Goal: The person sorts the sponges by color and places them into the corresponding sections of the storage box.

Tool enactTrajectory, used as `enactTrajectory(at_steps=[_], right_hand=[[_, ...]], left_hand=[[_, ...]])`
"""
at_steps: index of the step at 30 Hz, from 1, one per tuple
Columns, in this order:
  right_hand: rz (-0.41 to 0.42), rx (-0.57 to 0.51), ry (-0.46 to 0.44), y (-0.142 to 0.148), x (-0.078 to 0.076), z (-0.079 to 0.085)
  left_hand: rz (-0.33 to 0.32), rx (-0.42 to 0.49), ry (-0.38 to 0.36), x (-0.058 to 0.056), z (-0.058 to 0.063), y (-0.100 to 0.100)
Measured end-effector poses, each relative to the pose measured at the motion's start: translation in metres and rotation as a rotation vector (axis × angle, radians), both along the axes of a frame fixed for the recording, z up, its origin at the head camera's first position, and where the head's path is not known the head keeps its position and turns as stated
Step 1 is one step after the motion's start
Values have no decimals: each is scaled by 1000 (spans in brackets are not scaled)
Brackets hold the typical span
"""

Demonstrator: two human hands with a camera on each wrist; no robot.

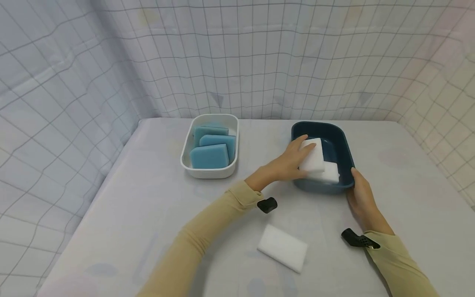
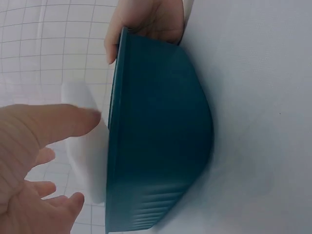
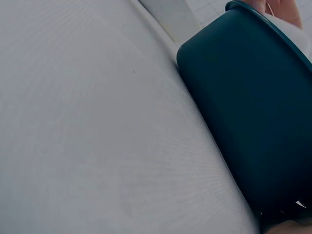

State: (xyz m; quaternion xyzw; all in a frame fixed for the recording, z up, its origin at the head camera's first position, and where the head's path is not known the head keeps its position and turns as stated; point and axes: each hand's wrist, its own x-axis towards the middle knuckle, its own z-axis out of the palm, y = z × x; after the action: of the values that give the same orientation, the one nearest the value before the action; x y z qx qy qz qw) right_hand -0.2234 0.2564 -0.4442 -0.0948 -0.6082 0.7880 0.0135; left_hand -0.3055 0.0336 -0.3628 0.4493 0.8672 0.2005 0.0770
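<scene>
My left hand [image 1: 291, 163] is spread over a white sponge [image 1: 313, 156] that tilts above a second white sponge [image 1: 329, 173] in a dark blue bin [image 1: 335, 134]. In the left wrist view the left thumb and fingertips [image 2: 92, 119] lie apart, close against the blurred upper sponge [image 2: 87, 161]; exact contact is unclear. My right hand [image 1: 361, 202] holds the bin at its near right corner, its thumb over the rim, as the left wrist view also shows. Most right fingers are hidden behind the bin's wall [image 3: 243, 107] in the right wrist view.
Another white sponge [image 1: 283, 248] lies flat on the table [image 1: 156, 198], nearer to me than the bin. Left of the bin stands a white bin [image 1: 211, 174] with several blue sponges [image 1: 209, 156]. Checked white cloth [image 1: 267, 62] walls the back and sides.
</scene>
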Motion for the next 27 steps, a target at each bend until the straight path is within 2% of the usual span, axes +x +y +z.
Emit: enactTrajectory(at_steps=[3, 9, 17, 27], right_hand=[[-1, -10, -9, -2, 0, 0], [4, -17, -3, -2, 0, 1], [1, -27, -10, 1, 0, 2], [-20, -36, -35, 0, -1, 1]], left_hand=[[38, 37, 6, -2, -7, 5], [81, 39, 48, -1, -12, 7], [56, 107, 107, 1, -13, -2], [36, 116, 176, 6, -10, -11]])
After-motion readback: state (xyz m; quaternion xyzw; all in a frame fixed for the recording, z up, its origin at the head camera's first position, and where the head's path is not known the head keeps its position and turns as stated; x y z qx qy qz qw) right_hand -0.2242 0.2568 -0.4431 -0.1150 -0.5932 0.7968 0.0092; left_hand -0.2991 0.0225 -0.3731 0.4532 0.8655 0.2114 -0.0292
